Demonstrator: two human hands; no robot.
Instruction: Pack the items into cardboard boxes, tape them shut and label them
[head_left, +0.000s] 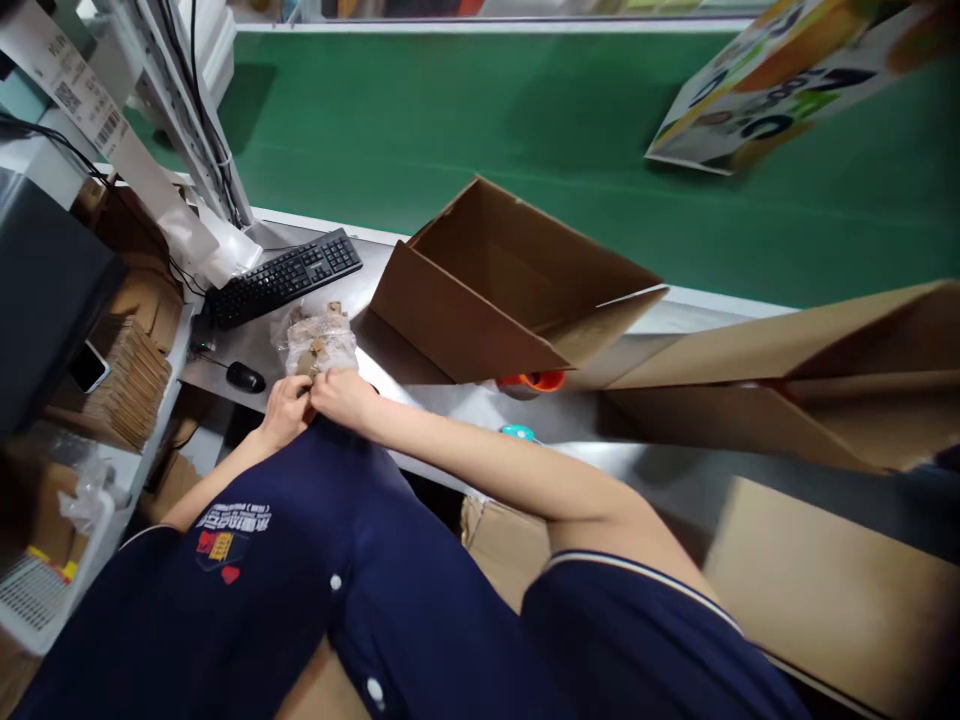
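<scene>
Close against my body at the bench edge, my left hand (285,410) and my right hand (343,400) meet with fingers bent and pinched together. What sits between the fingertips is small and mostly hidden; I cannot make it out. Just beyond the fingers lies a crumpled clear plastic bag (334,335) with brown bits showing on it, and the right fingers seem to touch its near edge. A black computer mouse (245,377) rests left of the bag, below a black keyboard (289,275).
An open cardboard box (469,310) stands right of the bag, with another open carton (750,420) farther right. An orange tape roll (541,381) and a teal object (517,432) lie between. Behind runs a green conveyor belt (420,110) carrying a printed box (780,90). Flat cartons (124,385) fill the left shelf.
</scene>
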